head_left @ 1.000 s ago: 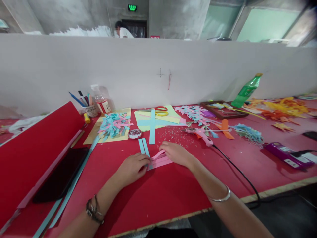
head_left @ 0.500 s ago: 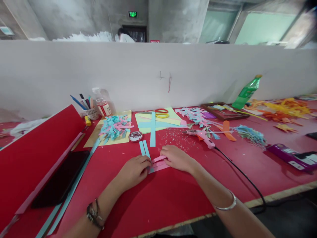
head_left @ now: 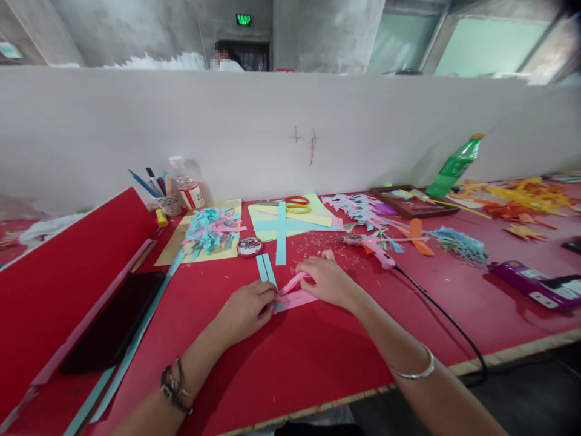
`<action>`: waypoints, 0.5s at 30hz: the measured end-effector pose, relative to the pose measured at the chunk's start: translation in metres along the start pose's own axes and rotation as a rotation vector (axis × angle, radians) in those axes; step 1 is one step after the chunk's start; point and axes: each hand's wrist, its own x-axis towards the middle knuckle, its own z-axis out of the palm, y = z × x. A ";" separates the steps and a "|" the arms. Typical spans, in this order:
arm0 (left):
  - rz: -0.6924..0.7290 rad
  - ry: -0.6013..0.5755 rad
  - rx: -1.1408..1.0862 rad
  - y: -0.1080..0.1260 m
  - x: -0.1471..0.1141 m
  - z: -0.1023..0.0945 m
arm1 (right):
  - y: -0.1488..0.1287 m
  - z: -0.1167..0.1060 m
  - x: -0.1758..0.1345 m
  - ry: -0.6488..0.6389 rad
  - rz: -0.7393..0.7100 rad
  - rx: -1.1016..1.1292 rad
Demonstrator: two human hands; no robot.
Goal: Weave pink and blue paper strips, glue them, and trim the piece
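Note:
In the middle of the red table, my left hand [head_left: 247, 307] is closed, pressing the crossing of pink and light-blue paper strips with thumb and fingers. My right hand [head_left: 330, 281] pinches a pink paper strip [head_left: 293, 282], which rises in a bend off the table. Under it, more pink strip [head_left: 299, 299] lies flat, running from the left fingers toward the right hand. Two light-blue paper strips [head_left: 267, 270] stick out upward beyond my left fingertips. The point where the strips cross is partly hidden by my left fingers.
Around are a round tin [head_left: 249, 246], a lone blue strip [head_left: 281, 236], scissors [head_left: 297, 204], and a pink glue gun [head_left: 372, 247] with its cord trailing right. A curled-paper pile [head_left: 211, 230], dark phone-like slab [head_left: 113, 324], purple device [head_left: 535, 287] and green bottle [head_left: 455, 168] stand farther out.
My right hand has lifted slightly, and the pink strip in it now bends up higher, showing more flat strip beneath. My left hand stays on the crossing. The view has shifted slightly.

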 end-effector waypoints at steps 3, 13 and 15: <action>0.013 0.008 0.005 0.000 0.000 0.000 | -0.003 -0.001 -0.001 -0.026 -0.042 0.143; 0.009 -0.011 0.064 -0.002 0.001 0.000 | 0.011 0.008 0.003 -0.016 0.011 0.392; 0.020 -0.007 0.049 -0.002 0.003 -0.001 | 0.016 0.008 0.003 0.008 0.009 0.442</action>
